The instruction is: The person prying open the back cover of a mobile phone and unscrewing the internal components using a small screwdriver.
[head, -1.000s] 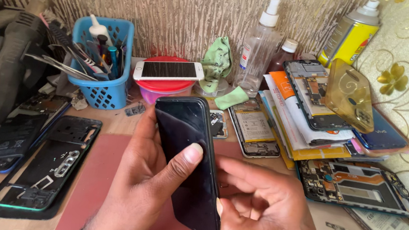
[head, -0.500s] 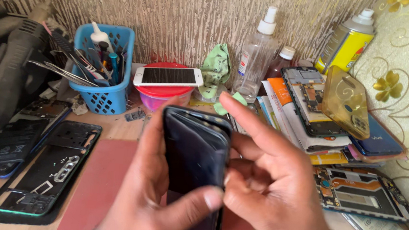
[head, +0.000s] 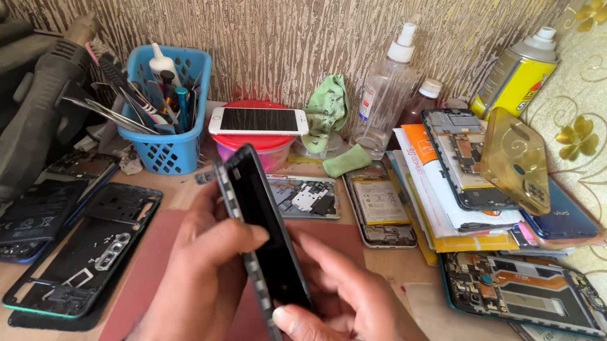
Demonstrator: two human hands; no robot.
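You had turned the dark phone (head: 263,243) since half a second earlier: then its glossy face looked up at the camera, now it stood nearly edge-on at lower centre of the frame, side rail with small slots toward you. Judgement: you were inspecting or working the edge seam rather than the face.

Your left hand (head: 197,285) was closed around the phone's left side, thumb pressed across the glass. Your right hand (head: 349,318) gripped its lower end, thumb on the bottom edge.

Largest nearby: red mat (head: 160,253) under the hands, open phone frame (head: 84,254) at lower left, blue basket (head: 169,138) of tools at upper left, white phone (head: 258,121) on a red-lidded tub.

Hidden: the phone's back and lower corner, behind your fingers; both wrists cut off by the bottom edge. Whether the panel had lifted, you could not tell.
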